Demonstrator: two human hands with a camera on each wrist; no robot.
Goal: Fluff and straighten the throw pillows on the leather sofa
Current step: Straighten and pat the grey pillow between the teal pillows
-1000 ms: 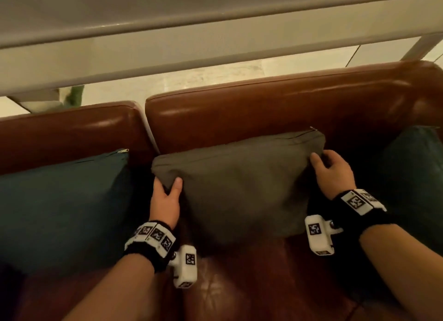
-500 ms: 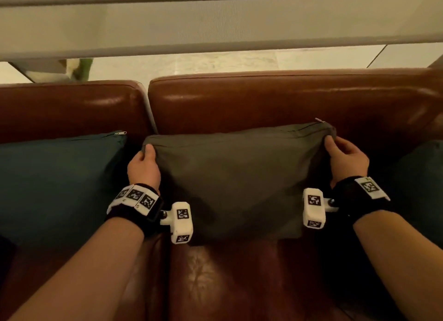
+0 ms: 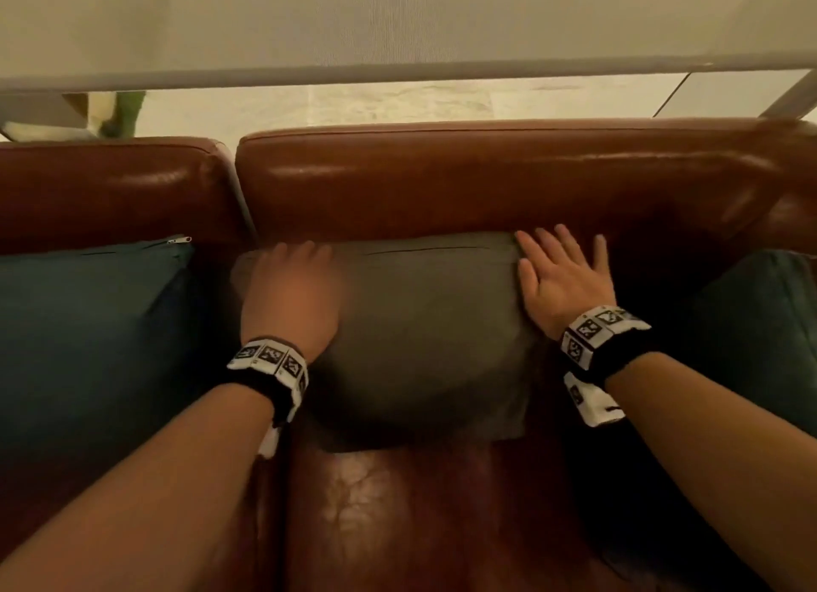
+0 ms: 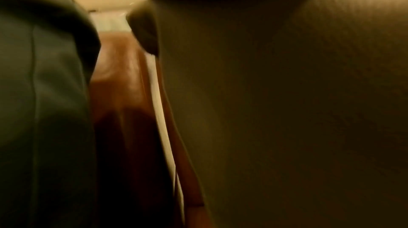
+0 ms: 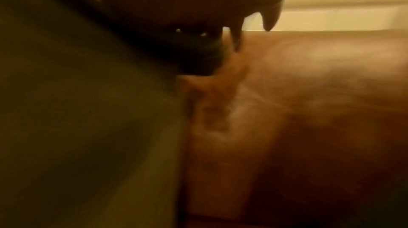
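An olive-grey throw pillow [image 3: 424,326] leans against the brown leather sofa back [image 3: 486,180], zipper edge up. My left hand [image 3: 289,291] lies flat on the pillow's upper left part, blurred by motion, fingers reaching its top edge. My right hand [image 3: 563,277] presses flat on the pillow's upper right corner with fingers spread. Neither hand grips the fabric. The left wrist view is filled with the grey pillow [image 4: 287,109] beside a teal pillow [image 4: 44,92]. The right wrist view shows the grey pillow [image 5: 77,127] against brown leather [image 5: 309,109], both blurred.
A teal pillow [image 3: 88,348] stands on the left seat, its zipper pull at the top. Another dark teal pillow [image 3: 760,335] sits at the right edge. The leather seat cushion [image 3: 398,525] lies in front. Behind the sofa a pale rail [image 3: 398,68] and floor show.
Both hands have let go of the pillow's top corners and now lie flat on its front face. The pillow sits lower and puffier against the backrest.
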